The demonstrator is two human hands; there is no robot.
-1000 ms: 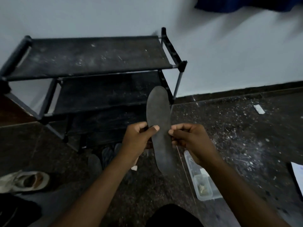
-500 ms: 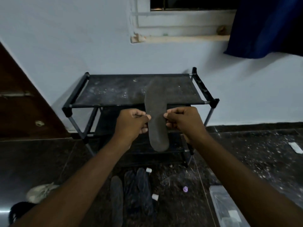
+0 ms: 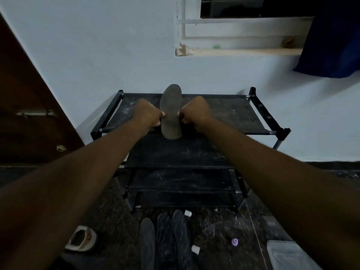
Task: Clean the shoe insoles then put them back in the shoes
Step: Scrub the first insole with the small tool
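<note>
Insole (image 3: 171, 112), flat, matte and dark grey, with a rounded toe and a slightly narrower waist, is held lengthwise over the top shelf (image 3: 224, 114) of the shoe rack (image 3: 280, 131). It is pinched at the waist from both sides. The fingers (image 3: 162, 114) of the left hand (image 3: 148, 114) are clamped on its left edge, and the fingers (image 3: 180, 114) of the right hand (image 3: 196, 111) on its right edge, both hands being curled into fists. The toe end is seen against the pale painted wall (image 3: 116, 55) and the heel end over the front rail. Whether the insole touches the shelf cannot be told.

The rack is built of black tubes with tiers of dark fabric, dusted with pale specks. The floor (image 3: 224, 227) in front of it is dark, speckled stone. Three long, dark, sole-shaped pieces (image 3: 163, 236) are laid there side by side, the two on the right touching. A pale shoe (image 3: 81, 238), worn and soft, is lying to their left with its opening in view. A small purple cap (image 3: 234, 241) and two small white caps (image 3: 195, 249) are scattered beside them, and a clear plastic box (image 3: 288, 256) with rounded corners is seen at the lower right.
</note>
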